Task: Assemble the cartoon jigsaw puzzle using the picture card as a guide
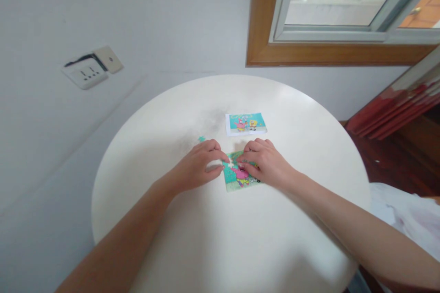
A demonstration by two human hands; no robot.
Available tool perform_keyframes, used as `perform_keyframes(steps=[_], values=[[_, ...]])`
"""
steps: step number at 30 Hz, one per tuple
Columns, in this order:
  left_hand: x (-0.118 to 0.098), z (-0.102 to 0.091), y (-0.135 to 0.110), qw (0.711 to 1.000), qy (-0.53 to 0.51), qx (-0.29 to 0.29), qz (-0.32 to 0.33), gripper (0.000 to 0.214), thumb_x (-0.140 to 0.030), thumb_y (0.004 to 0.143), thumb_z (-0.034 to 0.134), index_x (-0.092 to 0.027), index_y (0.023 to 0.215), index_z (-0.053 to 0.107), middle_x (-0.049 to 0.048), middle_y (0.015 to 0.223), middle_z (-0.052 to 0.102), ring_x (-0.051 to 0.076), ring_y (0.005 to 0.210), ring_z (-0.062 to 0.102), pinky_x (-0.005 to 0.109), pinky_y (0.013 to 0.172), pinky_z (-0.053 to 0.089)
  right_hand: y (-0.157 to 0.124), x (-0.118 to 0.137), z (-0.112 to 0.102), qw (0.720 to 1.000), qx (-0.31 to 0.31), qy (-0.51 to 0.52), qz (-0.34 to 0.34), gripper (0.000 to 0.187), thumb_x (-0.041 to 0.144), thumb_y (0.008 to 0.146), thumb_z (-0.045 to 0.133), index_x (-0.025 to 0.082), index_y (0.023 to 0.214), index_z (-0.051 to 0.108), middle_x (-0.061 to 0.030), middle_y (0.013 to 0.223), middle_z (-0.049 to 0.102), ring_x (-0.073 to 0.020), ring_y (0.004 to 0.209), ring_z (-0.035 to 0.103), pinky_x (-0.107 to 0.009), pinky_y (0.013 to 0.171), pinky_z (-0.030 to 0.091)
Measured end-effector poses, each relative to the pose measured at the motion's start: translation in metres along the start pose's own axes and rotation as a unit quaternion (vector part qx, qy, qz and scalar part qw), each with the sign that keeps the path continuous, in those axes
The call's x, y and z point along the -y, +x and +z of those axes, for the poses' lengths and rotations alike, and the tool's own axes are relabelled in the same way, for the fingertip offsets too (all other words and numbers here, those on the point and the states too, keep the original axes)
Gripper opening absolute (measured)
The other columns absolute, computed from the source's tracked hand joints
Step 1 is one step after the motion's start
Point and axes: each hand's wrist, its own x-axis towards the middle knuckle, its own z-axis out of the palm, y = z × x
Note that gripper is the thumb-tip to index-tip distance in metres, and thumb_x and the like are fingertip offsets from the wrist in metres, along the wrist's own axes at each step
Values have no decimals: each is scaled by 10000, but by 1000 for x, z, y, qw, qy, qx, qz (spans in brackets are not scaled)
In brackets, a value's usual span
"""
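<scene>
A small jigsaw puzzle (237,185) with a pink cartoon starfish on a teal ground lies flat on the white round table (206,238). A white gap (231,163) shows near its upper left. My left hand (202,162) grips the puzzle's left edge, thumb and index finger bent on either side of the gap's level. My right hand (263,160) covers the puzzle's right part, with its thumb and index finger drawn close together on the surface just right of the gap. Whether a loose piece sits between them is hidden. One teal puzzle piece (201,139) lies beyond my left hand.
Behind the puzzle lies a printed reference picture (245,123) with the same cartoon figures. The table's far rim is close to a white wall with a socket (87,73) and a wood-framed window (330,50). White cloth (405,215) lies at the right.
</scene>
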Motion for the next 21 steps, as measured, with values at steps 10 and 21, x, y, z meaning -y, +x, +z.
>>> perform_keyframes(steps=[10, 21], values=[[-1, 0, 0, 999, -30, 34, 10, 252, -139, 838, 581, -273, 970, 748, 18, 926, 544, 147, 880, 545, 254, 811, 398, -3, 0, 0, 997, 32, 12, -71, 291, 140, 875, 553, 294, 1023, 750, -51, 957, 615, -197, 924, 504, -347, 798, 302], [3, 2, -1, 999, -39, 36, 1, 277, -128, 840, 569, -284, 972, 757, 15, 928, 549, 137, 869, 547, 246, 811, 399, -3, 1, 0, 997, 44, 5, -62, 269, 143, 876, 553, 295, 969, 755, -42, 953, 613, -194, 924, 496, -344, 782, 288]])
